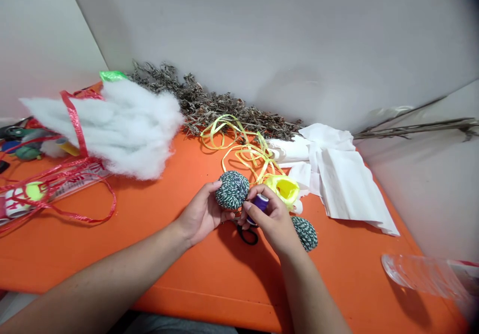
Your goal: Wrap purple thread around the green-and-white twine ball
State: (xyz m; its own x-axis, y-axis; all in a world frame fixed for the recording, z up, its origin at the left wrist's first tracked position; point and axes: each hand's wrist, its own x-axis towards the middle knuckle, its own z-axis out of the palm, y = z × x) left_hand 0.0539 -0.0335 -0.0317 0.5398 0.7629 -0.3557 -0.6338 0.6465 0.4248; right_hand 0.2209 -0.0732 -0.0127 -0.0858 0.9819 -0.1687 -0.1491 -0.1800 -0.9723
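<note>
My left hand (204, 211) is closed around the left side of a round ball of dark green and white yarn-like material (232, 190), held just above the orange table. My right hand (271, 214) grips a spool of purple thread (260, 203), and its fingertips meet the ball's right edge. Under the hands lie scissors (247, 235), with a black handle loop showing and the rest mostly hidden. A second green and white piece (306, 234) rests on the table beside my right wrist, partly covered by it.
On the orange table (179, 279), white fluffy stuffing (138, 129) and red plastic ribbon (75, 124) lie left. Dried plant stems (209, 104) line the wall. Yellow ribbon (254, 157) sits behind the hands, white paper sheets (348, 184) right, a clear plastic bottle (422, 274) front right.
</note>
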